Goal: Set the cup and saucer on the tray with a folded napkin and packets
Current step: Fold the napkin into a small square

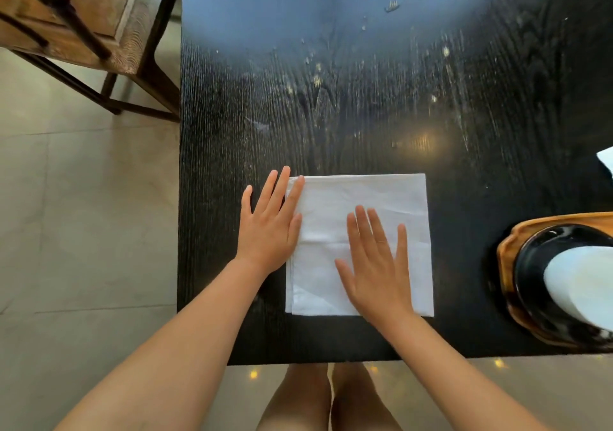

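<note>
A white napkin (381, 198), folded into a rough square, lies flat on the black table near its front edge. My left hand (270, 226) rests flat with fingers apart on the napkin's left edge, partly on the table. My right hand (376, 264) presses flat on the napkin's lower middle, fingers spread. At the right edge of the view a wooden tray (504, 258) holds a black saucer (530, 264) with a white cup (580, 281) on it. A white scrap (605, 160), perhaps a packet, shows at the far right; too little is visible to tell.
The black wood-grain table (365, 99) stretches away, with pale smears and a small crumb-like bit (392, 6) at the back. A wooden chair (83, 22) stands at the left, off the table's corner. Pale tiled floor (83, 215) lies to the left and below.
</note>
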The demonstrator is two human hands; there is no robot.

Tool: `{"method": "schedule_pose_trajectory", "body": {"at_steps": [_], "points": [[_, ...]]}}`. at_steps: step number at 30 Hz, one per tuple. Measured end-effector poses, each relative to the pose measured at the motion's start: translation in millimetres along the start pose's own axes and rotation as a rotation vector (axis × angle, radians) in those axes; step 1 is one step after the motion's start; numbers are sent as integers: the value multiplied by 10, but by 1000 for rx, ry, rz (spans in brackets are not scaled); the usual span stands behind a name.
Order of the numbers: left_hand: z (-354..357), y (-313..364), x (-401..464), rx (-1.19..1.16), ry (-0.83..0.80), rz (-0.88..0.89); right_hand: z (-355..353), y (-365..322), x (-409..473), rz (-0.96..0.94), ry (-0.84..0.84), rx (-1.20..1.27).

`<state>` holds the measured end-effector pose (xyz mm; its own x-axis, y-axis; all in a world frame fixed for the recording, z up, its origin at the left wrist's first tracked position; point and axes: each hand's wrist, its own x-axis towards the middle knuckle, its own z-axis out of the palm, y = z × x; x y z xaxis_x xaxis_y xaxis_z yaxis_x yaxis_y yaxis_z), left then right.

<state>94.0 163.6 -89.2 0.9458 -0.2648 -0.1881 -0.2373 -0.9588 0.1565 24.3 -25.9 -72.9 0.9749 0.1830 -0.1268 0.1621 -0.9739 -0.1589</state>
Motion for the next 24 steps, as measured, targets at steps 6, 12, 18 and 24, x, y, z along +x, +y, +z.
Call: {"method": "schedule_pose_trajectory", "body": {"at_steps": [6, 12, 18, 24], "points": [[6, 6, -5, 2, -11, -7, 67, 433, -290, 49, -71, -74], [-67, 225, -36, -5, 41, -184, -34, 694, -411, 95, -63, -104], [173, 1367, -469, -72, 90, 177, -16, 702, -416, 90, -56, -87], [284, 800, -638, 5, 21, 119, -16, 713, -418, 81, -42, -59]]}}
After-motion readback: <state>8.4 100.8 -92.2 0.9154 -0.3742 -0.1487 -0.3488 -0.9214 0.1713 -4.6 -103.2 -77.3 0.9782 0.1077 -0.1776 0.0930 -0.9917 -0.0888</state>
